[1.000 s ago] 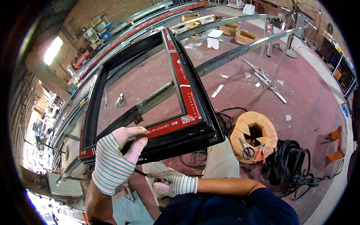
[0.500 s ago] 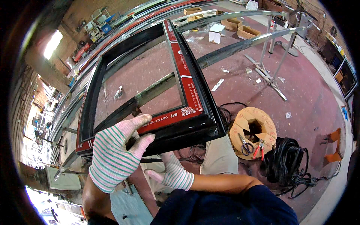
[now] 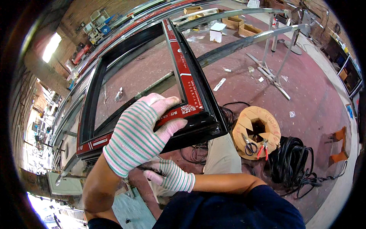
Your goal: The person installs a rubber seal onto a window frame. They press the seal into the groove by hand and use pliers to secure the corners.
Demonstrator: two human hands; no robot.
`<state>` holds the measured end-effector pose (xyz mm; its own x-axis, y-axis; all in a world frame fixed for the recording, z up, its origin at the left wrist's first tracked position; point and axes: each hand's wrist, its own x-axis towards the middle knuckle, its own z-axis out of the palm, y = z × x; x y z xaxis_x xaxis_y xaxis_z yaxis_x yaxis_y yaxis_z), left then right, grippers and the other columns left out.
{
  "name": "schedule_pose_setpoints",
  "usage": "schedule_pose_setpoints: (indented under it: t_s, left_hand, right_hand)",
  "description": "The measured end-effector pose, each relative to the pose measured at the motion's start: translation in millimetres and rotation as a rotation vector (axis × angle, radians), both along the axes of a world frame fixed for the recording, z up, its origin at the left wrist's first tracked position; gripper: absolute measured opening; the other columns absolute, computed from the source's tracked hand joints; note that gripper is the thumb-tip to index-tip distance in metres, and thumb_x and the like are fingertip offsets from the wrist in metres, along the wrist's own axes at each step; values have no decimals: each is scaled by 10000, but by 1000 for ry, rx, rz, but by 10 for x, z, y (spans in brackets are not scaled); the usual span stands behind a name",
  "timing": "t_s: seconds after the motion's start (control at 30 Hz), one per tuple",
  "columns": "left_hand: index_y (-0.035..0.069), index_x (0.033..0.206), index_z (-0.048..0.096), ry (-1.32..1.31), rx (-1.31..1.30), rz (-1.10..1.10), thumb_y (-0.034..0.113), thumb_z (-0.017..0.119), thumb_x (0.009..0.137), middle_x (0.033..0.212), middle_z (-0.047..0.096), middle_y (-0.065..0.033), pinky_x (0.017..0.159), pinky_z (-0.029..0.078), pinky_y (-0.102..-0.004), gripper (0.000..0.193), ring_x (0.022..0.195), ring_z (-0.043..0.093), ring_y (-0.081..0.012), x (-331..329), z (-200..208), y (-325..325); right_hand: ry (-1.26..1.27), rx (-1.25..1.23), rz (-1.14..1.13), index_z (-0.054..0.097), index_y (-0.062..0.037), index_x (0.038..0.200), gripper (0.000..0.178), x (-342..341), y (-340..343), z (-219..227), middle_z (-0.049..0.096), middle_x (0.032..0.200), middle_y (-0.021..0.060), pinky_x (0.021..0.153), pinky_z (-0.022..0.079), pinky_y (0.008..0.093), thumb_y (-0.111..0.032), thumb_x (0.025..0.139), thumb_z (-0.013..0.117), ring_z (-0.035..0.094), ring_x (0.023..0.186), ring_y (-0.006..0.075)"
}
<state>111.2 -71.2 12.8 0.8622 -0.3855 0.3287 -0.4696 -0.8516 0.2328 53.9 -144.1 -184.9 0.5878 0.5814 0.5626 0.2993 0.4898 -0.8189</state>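
Observation:
A black rectangular window frame (image 3: 207, 128) with red printed film on its faces lies tilted before me, resting on metal rails. My left hand (image 3: 139, 126), in a white-and-green striped knit glove with pink fingertips, grips the near bar; its fingers lie on the upper face and its thumb along the front edge. Below that bar, my right hand (image 3: 171, 175), in a matching glove, is curled with its thumb bent in. A short dark piece, seemingly a black rubber strip (image 3: 145, 166), shows at its fingers, mostly hidden by the left wrist.
Right of my leg stands a cardboard-wrapped reel (image 3: 272, 131) carrying scissors (image 3: 250, 147) and red-handled pliers (image 3: 263, 149). Beside it lies a heap of black strip (image 3: 291, 162). Curved metal rails (image 3: 244, 45) on legs stretch to the far right; open boxes (image 3: 249, 30) sit behind them.
My left hand has slid right along the near bar, toward the corner. The right hand's fingers have curled in, and it has shifted slightly left, closer to the left wrist.

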Motion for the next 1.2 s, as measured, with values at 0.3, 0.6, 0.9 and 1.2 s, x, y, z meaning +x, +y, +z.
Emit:
schedule_pose_setpoints:
  t_s: [0.3,0.6,0.9,1.2]
  left_hand:
    - [-35,1096,643,95,99,113,391,696,913,961,675,-230,809,550,-432,466,896,679,-406,47,0,-194]
    - [-20,992,655,150,46,170,413,714,899,818,662,-223,734,543,-420,447,799,687,-379,192,-72,-244]
    - [-41,1262,562,150,27,-17,360,661,953,1116,648,-229,926,520,-411,516,1037,661,-385,120,-88,-46]
    - [-30,1223,585,190,-6,22,364,672,942,1075,659,-228,900,528,-410,492,1002,669,-389,148,-109,-32]
  right_hand:
    - [11,-36,20,604,-27,1339,398,-15,-1,67,668,1201,225,1004,482,435,-249,1010,574,631,1138,379]
    - [111,-95,69,601,1,1327,394,62,-107,60,656,1231,231,1019,467,426,-236,1016,555,612,1169,385]
    - [49,-194,-5,633,-14,1288,369,-12,12,-225,673,1089,225,932,494,424,-254,1014,575,634,1032,388]
    - [74,-35,-36,646,-2,1263,349,13,-48,-38,668,1140,228,961,491,425,-228,1002,593,623,1066,405]
